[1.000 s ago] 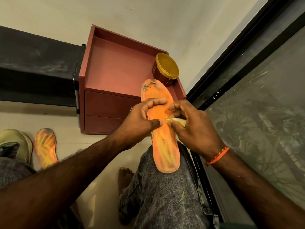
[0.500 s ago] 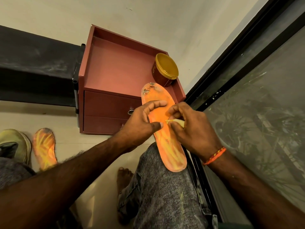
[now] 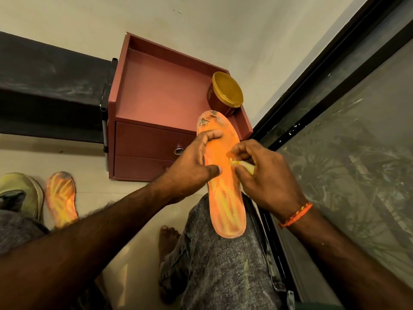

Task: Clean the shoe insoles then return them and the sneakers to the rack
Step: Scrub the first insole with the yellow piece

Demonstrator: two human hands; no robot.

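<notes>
Hands: left hand point(image 3: 190, 168) gripping left edge of orange insole point(image 3: 225, 198); right hand point(image 3: 266, 175) pinching small yellow wiper point(image 3: 244, 165) against its middle. Insole propped on right knee, long axis near to far, toe far, between both hands. Second insole point(image 3: 61, 198) on floor, far left.

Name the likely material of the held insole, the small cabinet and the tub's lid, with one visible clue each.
Held insole: probably foam with a fabric face; matte, its toe end worn through.
Small cabinet: seemingly laminated or painted board; flat, even red-brown surface.
Tub's lid: likely plastic; smooth yellow, with a moulded rim.
</notes>
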